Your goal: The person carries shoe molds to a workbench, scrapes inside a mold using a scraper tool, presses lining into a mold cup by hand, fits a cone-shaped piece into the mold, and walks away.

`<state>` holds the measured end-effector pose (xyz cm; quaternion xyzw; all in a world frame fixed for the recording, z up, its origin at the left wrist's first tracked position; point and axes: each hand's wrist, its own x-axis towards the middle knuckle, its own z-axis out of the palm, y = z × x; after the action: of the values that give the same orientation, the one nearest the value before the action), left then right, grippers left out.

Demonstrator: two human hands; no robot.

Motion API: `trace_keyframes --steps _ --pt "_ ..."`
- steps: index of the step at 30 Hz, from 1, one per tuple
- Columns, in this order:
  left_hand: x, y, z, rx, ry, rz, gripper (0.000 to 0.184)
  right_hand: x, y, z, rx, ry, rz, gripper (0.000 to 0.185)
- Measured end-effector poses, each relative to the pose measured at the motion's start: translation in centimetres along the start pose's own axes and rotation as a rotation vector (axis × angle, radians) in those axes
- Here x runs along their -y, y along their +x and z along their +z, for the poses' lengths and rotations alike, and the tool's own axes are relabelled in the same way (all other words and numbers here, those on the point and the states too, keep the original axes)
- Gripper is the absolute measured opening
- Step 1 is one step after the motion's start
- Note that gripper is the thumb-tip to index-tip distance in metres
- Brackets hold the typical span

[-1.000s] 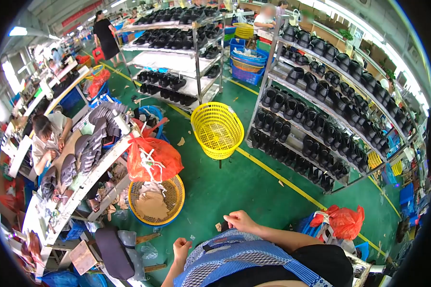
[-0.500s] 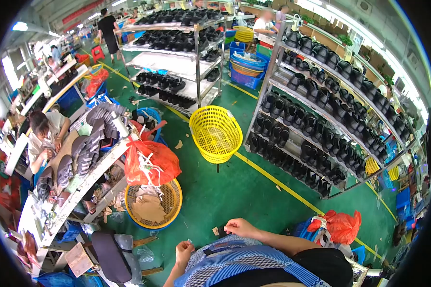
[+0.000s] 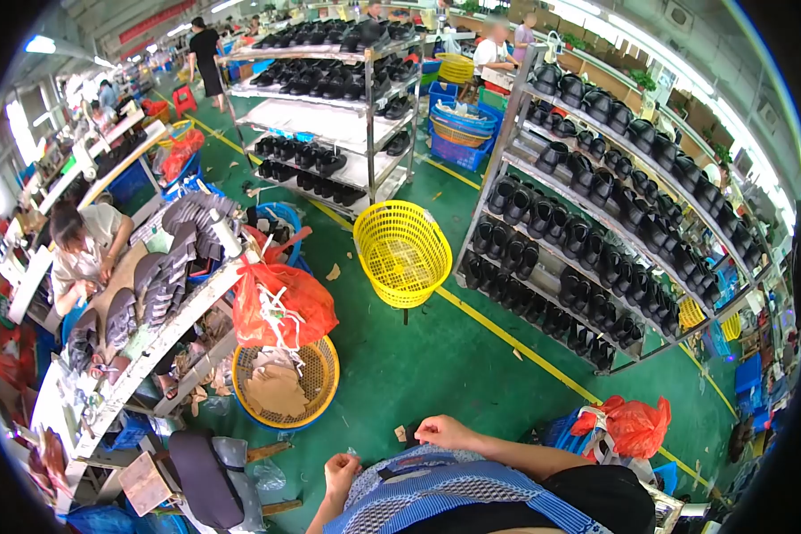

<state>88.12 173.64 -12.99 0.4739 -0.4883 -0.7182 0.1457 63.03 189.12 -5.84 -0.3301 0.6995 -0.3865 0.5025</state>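
My left hand [image 3: 339,472] is low in the view, its fingers curled closed, close beside the blue patterned apron [image 3: 445,485] on my body. Over the apron's upper edge, my right hand [image 3: 443,432] is also closed, with the fingertips turned toward the left. Whatever either hand may hold is too small or hidden to make out. A small tan scrap [image 3: 400,433] lies on the green floor just left of my right hand.
A yellow basket [image 3: 402,254] stands ahead between shoe racks [image 3: 371,125] [image 3: 498,169]. At left, a round basket [image 3: 329,378] holds tan pieces below a red bag [image 3: 285,307], near a stool [image 3: 151,482] and a seated person [image 3: 84,254]. Another red bag [image 3: 636,425] sits at right.
The view has shifted very slightly. Both hands stay closed in nearly the same places, my right hand a touch further left. The walking person in the background has shifted slightly.
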Motion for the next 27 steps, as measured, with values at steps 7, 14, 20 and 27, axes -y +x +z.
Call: trace_keyframes --steps 7,14,20,27 --pt "0.0 0.3 -0.3 0.019 -0.015 -0.014 0.008 0.0 -0.1 -0.1 0.008 -0.082 0.038 0.026" --pt "0.3 1.0 -0.7 0.015 0.034 0.004 0.010 -0.1 -0.1 -0.2 0.014 -0.124 0.022 0.027" --pt "2.8 1.9 -1.3 -0.027 0.052 0.030 0.015 -2.9 0.7 0.2 -0.001 -0.195 -0.018 0.025" --pt "2.3 1.0 -1.3 -0.120 0.149 0.013 0.018 -4.0 1.1 -0.1 0.106 -0.086 0.042 0.022"
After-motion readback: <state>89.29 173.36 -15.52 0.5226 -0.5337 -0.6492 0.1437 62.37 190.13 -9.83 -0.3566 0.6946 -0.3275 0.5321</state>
